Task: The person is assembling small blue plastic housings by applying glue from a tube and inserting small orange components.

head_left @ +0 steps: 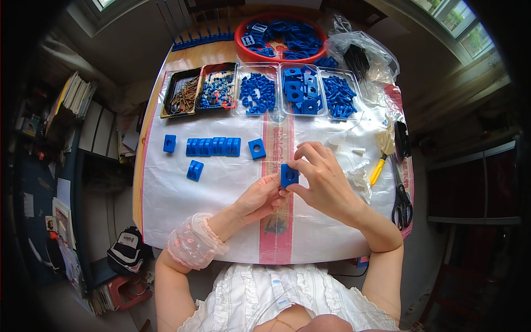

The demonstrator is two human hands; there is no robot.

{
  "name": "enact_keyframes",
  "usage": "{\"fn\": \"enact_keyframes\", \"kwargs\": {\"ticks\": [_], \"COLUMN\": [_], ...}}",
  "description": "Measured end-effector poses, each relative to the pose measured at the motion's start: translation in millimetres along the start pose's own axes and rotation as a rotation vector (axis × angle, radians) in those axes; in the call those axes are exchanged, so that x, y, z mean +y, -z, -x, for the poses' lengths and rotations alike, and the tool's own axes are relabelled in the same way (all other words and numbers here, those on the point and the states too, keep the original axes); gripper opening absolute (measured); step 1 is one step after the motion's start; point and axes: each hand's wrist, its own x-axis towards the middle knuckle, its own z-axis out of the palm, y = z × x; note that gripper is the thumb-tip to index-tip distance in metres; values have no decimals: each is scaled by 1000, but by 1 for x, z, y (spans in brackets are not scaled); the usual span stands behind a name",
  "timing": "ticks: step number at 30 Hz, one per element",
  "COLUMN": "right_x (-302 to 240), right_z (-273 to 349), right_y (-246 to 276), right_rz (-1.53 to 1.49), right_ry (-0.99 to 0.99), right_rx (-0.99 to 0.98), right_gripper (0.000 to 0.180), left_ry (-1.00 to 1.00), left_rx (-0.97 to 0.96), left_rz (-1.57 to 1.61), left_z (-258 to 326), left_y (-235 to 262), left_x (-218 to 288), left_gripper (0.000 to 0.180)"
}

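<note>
Between my two hands is a blue square plastic piece [289, 176] with a round hole, held above the covered table. My right hand [316, 170] pinches it by its top and bottom edges with thumb and fingers. From the left side, my left hand [260, 195] grips its left edge, fingers closed. Just beyond lies a similar blue holed piece [257, 149]. To its left stands a row of blue curved-top pieces [213, 146]. Another single holed piece [170, 143] and a curved-top pair [194, 170] lie farther left.
Across the back stand trays of brass-coloured screws [186, 98], small mixed parts [217, 91], blue pegs [257, 93] and holed blue pieces [301, 91]. Behind them is a red basin [239, 45]. Black scissors [402, 207] and a yellow cutter [378, 169] lie at right.
</note>
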Motion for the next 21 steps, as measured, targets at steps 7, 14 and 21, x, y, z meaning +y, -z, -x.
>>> {"fn": "enact_keyframes", "kwargs": {"ticks": [7, 14, 21], "right_x": [0, -3, -1], "right_z": [-1, -1, -1], "right_y": [1, 2, 1], "right_rz": [-13, -11, -2], "right_ry": [-10, -22, -3], "right_rx": [-9, -13, -9], "right_gripper": [35, 33, 34], "left_ry": [19, 12, 18], "left_rx": [-11, -2, 33], "left_rz": [17, 38, 14], "left_z": [1, 1, 0], "left_y": [-1, -2, 0], "left_x": [1, 1, 0], "left_gripper": [24, 25, 26]}}
